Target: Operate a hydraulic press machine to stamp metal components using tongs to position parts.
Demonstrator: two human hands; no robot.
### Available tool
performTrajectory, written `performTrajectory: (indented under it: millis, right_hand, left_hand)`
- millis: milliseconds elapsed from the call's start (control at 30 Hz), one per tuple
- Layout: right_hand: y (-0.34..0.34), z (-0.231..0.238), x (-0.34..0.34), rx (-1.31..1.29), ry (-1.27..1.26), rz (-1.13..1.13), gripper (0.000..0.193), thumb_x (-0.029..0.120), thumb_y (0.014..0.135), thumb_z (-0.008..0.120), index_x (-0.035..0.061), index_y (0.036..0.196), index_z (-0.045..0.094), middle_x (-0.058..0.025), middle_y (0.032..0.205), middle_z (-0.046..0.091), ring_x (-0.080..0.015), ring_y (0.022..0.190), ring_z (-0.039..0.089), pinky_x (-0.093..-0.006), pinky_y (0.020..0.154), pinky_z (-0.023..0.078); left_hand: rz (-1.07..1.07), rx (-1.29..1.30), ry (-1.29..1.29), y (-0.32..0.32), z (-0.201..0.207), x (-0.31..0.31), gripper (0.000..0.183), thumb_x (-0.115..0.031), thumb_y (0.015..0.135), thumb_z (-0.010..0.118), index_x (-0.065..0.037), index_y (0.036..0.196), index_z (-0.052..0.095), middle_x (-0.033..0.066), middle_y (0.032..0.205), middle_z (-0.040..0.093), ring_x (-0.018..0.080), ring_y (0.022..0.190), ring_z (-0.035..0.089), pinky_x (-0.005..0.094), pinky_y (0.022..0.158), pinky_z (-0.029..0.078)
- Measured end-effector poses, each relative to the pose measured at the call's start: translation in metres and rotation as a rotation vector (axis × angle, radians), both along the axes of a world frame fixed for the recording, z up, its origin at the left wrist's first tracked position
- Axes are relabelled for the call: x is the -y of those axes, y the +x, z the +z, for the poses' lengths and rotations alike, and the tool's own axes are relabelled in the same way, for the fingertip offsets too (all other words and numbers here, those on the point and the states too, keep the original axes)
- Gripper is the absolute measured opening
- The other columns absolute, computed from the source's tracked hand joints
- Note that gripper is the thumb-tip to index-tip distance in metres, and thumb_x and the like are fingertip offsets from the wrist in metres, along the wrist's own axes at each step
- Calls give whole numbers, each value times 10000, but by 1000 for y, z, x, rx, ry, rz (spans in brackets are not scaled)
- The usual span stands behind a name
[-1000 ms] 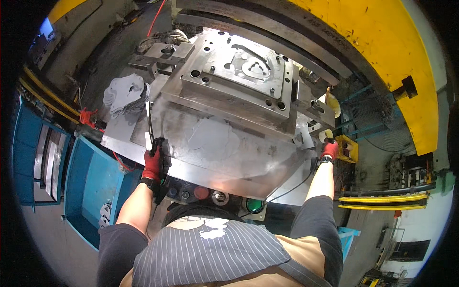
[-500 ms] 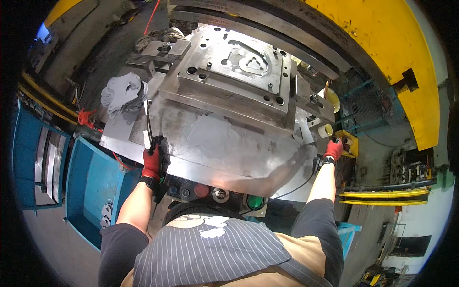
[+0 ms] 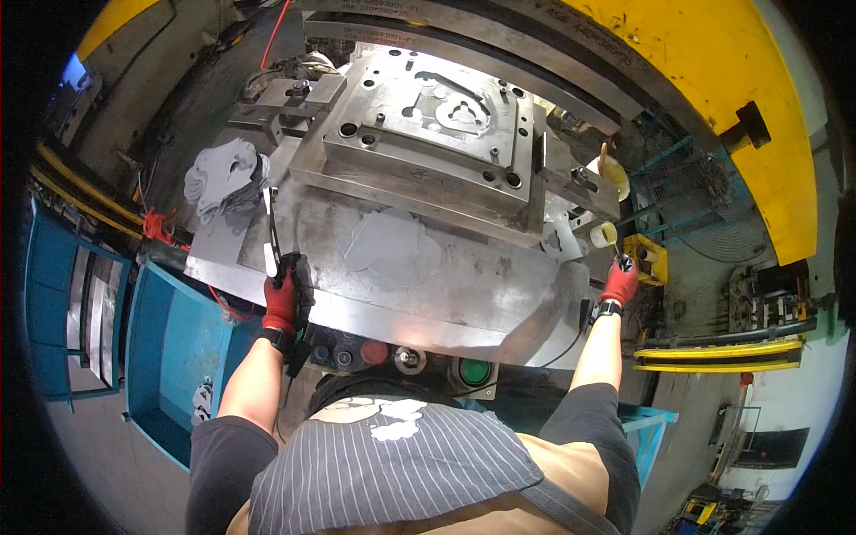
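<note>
My left hand [image 3: 280, 305], in a red and black glove, is closed around the lower end of a slim black-and-white stick-like tool [image 3: 271, 227] at the table's left front. My right hand [image 3: 619, 282], gloved alike, has its fingers curled at the table's right edge; what they grip is hard to make out. Between my hands a flat grey sheet-metal blank [image 3: 392, 248] lies on the steel table [image 3: 428, 316]. Behind it stands a steel die [image 3: 428, 165] with a shaped recess, where a cut outline shows. A stack of grey blanks [image 3: 223, 174] sits at the left.
The press's heavy steel upper part [image 3: 481, 58] and yellow frame [image 3: 695, 98] stand behind the die. A control panel with a green button [image 3: 474, 371] lies below the table's front edge. A blue bin [image 3: 178, 334] stands left; a pale yellow cup [image 3: 604, 235] is near my right hand.
The view has shifted slightly, so the die appears a little further left. Both hands keep nearly the same places, and the blank and stack lie as before.
</note>
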State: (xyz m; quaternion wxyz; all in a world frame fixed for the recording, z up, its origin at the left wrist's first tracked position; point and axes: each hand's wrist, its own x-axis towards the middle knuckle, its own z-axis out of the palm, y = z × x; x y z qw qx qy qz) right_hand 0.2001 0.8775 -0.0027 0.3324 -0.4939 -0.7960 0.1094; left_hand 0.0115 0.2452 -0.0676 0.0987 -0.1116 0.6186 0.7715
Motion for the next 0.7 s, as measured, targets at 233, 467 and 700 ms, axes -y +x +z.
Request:
performTrajectory:
  millis: [233, 467, 700]
  right_hand:
    - [-11, 0, 9, -10, -45, 18, 295, 210, 696, 647, 56, 946, 608, -123, 897, 632, -253, 826, 610, -335, 714, 461]
    - [3, -4, 13, -158, -45, 11, 266, 214, 711, 649, 41, 912, 617, -123, 848, 639, -244, 760, 615, -340, 673, 460]
    - [3, 16, 18, -430, -221, 48, 261, 203, 729, 650, -5, 882, 612, -99, 794, 639, -202, 679, 599, -309, 624, 451]
  left_hand:
    - [77, -127, -124, -13, -63, 26, 238, -217, 869, 471, -65, 1011, 585, 38, 692, 587, 136, 441, 499, 273, 385, 414]
    - [73, -11, -26, -5, -25, 14, 225, -243, 827, 564, -28, 891, 577, 41, 602, 546, 156, 408, 502, 304, 366, 418]
    - [11, 31, 46, 0, -7, 8, 208, -232, 843, 534, -31, 886, 571, 44, 599, 544, 160, 408, 510, 312, 360, 431]
